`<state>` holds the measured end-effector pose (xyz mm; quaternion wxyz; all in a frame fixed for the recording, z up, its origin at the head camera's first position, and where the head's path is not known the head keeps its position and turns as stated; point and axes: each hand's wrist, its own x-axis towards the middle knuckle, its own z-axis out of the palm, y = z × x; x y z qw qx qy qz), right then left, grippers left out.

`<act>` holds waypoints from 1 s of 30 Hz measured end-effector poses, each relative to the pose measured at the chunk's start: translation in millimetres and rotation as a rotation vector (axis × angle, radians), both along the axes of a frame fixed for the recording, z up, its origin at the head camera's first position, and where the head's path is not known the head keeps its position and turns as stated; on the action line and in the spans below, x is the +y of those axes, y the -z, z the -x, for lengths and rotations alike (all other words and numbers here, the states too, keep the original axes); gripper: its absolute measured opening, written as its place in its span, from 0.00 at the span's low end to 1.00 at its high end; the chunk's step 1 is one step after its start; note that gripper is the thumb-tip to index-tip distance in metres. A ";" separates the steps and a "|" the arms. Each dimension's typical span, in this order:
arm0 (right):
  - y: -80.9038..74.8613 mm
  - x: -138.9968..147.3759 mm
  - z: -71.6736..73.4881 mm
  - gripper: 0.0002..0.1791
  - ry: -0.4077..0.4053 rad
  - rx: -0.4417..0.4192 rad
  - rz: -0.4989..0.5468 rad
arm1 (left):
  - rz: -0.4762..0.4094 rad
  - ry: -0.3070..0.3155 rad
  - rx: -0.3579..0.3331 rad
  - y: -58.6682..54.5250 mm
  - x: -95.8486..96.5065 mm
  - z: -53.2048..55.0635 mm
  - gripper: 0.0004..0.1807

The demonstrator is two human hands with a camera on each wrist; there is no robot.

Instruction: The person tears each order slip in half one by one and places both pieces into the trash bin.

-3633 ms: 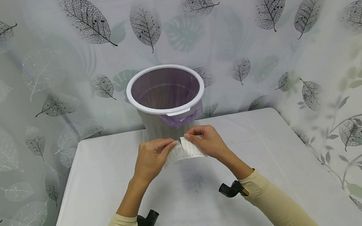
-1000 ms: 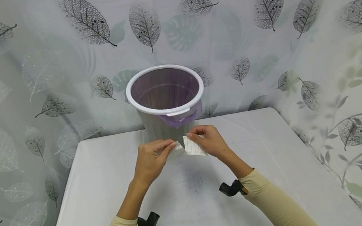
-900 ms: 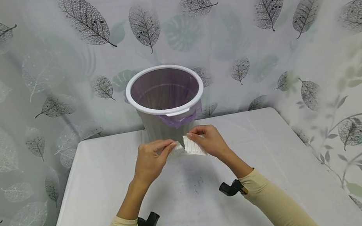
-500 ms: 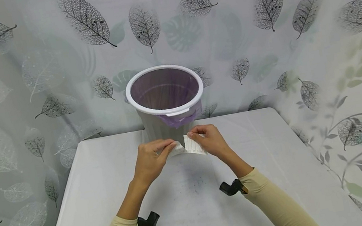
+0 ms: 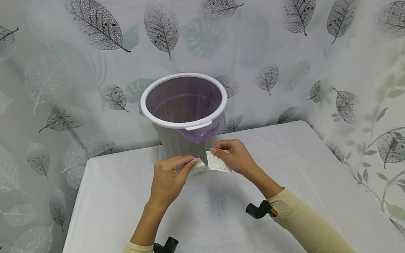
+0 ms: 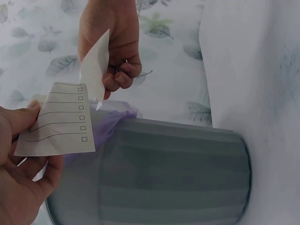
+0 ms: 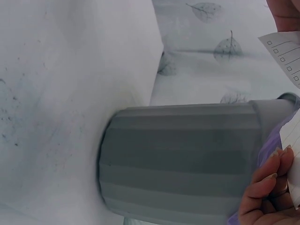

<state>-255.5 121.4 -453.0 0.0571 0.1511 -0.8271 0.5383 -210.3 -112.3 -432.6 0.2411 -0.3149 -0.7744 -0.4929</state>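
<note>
Pinched between thumb and fingers, a piece of white lined paper [image 5: 198, 166] hangs from my left hand [image 5: 169, 179]. My right hand [image 5: 236, 156] pinches a second piece of the paper [image 5: 217, 162] by its upper part. A V-shaped tear separates the pieces, and their lower corners come close together in the head view. Small checkboxes and ruled lines show on the left piece of paper [image 6: 61, 119] in the left wrist view. At the right wrist view's edge, the fingers [image 7: 262, 190] of my right hand curl at their piece, which is partly cut off.
Just behind the hands stands a grey trash bin with a white rim [image 5: 188, 124] and a purple liner [image 5: 203, 134]. A white cloth covers the table [image 5: 221, 247]. Leaf-patterned curtains [image 5: 274, 53] hang behind and at both sides. Black cameras [image 5: 165, 248] sit on both wrists.
The short notch at the top of the paper has lengthened into a tear reaching the lower edge. The right piece has shifted slightly right, widening the gap; the left hand has barely moved.
</note>
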 end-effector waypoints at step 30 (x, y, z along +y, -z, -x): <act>6.1 10.6 3.0 0.07 0.058 -0.001 -0.045 | -0.015 -0.023 -0.003 -5.1 -2.8 -6.0 0.04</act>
